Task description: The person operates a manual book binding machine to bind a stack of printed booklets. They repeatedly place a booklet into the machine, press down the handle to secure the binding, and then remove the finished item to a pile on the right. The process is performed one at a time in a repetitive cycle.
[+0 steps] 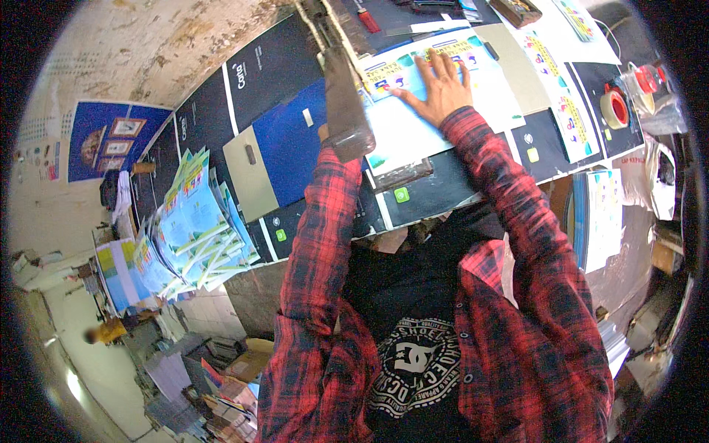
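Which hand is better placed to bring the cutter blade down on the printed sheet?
Left: the left hand is at the cutter blade arm, while the right hand lies flat, pinning the printed sheet.

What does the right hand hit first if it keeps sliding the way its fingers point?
The right hand lies flat on the printed sheet, fingers toward the far edge. First in line looks like the dark clutter beyond the sheet; depth unclear.

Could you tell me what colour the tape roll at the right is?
The tape roll is red, seen in the head view.
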The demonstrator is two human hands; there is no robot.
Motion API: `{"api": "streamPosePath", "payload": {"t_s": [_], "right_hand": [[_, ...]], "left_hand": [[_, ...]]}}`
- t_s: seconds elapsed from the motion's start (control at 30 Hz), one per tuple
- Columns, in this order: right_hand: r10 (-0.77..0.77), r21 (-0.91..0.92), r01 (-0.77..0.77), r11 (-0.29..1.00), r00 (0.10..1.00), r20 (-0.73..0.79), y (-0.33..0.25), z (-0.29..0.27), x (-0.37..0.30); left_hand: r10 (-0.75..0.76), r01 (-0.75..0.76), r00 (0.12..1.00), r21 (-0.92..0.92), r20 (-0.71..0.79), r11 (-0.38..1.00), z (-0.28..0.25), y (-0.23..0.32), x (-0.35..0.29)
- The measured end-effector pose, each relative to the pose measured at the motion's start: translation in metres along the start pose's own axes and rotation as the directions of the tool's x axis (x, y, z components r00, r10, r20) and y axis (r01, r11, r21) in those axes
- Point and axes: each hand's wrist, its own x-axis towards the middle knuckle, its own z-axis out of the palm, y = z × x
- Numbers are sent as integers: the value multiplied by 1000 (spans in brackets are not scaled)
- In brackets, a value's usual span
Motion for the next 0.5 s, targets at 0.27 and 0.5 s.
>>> {"api": "streamPosePath", "payload": {"t_s": [0.27,0.5], "right_hand": [[-50,28,50,998,999,19,-20,-4,-2],[-61,56,61,997,998,-15,-7,-5,0]], "left_hand": [[687,-574,694,743,217,344,-32,-16,-34],[679,-551,546,820,492,-151,-15,-37,-82]]}}
